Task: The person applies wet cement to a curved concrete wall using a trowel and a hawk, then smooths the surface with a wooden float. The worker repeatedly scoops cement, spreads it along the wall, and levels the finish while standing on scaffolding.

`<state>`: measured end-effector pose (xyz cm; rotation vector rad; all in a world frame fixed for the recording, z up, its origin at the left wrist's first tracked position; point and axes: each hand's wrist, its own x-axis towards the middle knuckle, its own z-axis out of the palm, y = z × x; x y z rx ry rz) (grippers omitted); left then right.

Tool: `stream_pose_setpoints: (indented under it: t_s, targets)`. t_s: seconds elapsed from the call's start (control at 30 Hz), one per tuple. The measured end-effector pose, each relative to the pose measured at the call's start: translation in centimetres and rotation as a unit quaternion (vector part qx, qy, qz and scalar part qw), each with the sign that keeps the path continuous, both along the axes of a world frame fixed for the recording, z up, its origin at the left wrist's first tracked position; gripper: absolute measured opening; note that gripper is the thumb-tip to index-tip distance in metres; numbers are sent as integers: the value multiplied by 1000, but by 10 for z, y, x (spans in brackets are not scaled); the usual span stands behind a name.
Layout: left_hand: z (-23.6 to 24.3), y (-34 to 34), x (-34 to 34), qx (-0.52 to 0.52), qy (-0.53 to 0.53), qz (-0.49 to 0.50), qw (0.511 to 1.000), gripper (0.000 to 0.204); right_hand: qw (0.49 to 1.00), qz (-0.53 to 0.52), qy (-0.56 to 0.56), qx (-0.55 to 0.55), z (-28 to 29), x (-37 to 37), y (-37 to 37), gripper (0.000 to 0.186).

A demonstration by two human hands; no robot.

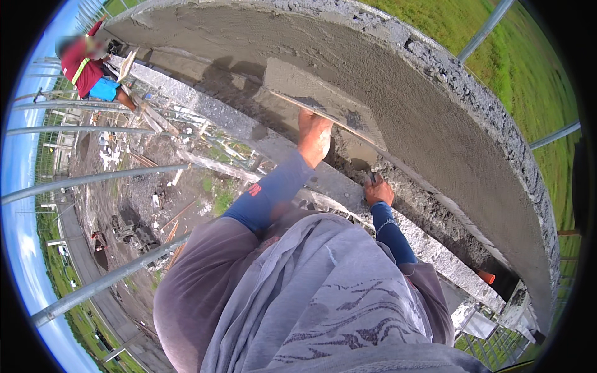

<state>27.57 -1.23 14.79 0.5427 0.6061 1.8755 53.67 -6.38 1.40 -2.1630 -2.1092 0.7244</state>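
My left hand [315, 133] is closed on the near edge of a flat, mortar-smeared board [367, 121], tilted close to the wet grey plaster of the curved wall [448, 143]. My right hand [378, 191] is wrapped round the dark handle of a trowel [360, 152], its blade grey with mortar. The trowel is over the trough [423, 208] of rough mortar along the foot of the wall, just below the board. The board hides part of the wall.
A concrete ledge [435, 255] runs between me and the trough, with a drop to rubble-strewn ground on the left. An orange pipe end [485, 277] sticks out at the lower right. Metal poles [99, 180] cross the left side. A co-worker [87, 68] is at the far left.
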Motion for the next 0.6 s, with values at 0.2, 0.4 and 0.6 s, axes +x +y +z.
stream_pose_setpoints:
  t_s: [0.2,0.4,0.6]
  targets:
    - [-44,-28,-93,-40,240,0,970,48,1000,-10,-17,-13,-6,-2,4,51]
    - [-70,-31,-135,-187,-133,-89,969,44,1000,16,21,8,-11,5,12,57]
    - [-93,-35,-166,-189,-117,-146,964,43,906,-17,405,-122,44,0,26,54]
